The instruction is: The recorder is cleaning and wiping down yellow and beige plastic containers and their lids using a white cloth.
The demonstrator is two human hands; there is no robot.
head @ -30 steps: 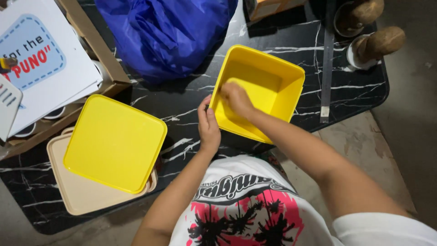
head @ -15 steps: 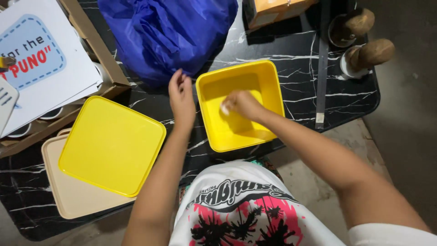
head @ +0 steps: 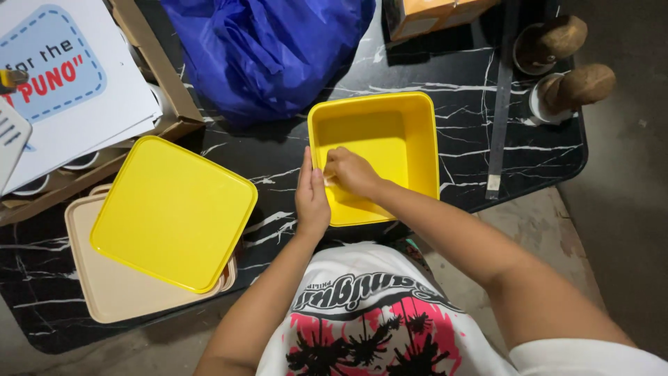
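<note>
Yellow tub (head: 390, 132) braced by left hand (head: 312, 198); right hand (head: 351, 170) pinches something hidden.

Left hand (head: 311, 198) has dropped from the blue bag (head: 268, 52) to the yellow container (head: 410, 150) (outer wall), right hand (head: 351, 172) wiping nearer

Single head-worn camera looks steeply down, close over the black marble table (head: 431, 63).

Looks like a home, informal work spot. Low black marble-pattern table (head: 445, 76) on bare concrete floor (head: 626, 209). Just beyond the fingers (head: 334, 157): crumpled blue plastic bag (head: 264, 49). Far left of them, cardboard box (head: 167, 90) w/ printed paper sheets (head: 83, 90). Far right: two brown shoes (head: 570, 63) at table edge. Household clutter, no shop/lab gear.
</note>
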